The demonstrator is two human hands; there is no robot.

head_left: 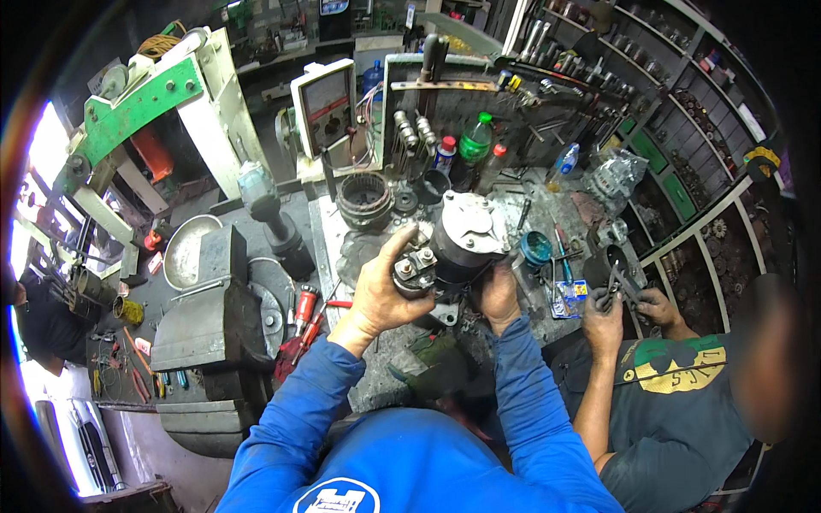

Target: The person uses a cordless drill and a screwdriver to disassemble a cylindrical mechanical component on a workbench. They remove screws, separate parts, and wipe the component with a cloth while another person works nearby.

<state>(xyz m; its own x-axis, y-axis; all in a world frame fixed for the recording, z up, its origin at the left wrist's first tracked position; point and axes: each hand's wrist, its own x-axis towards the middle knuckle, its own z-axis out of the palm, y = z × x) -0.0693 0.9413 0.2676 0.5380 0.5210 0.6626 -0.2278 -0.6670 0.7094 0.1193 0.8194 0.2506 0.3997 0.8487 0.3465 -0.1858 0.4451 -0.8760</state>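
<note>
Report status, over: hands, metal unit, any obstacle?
Left hand grips small cylinder. Right hand at lower right of metal unit. Pale cap facing up. Bottles beyond, touching neither hand.

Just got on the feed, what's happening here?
The left hand grips a small black cylinder with metal terminals, beside a larger black cylindrical housing with a silver metal cap. The right hand is at the housing's lower right side, its fingertips hidden. At right, a co-worker in a dark shirt holds a grey metal piece.
</note>
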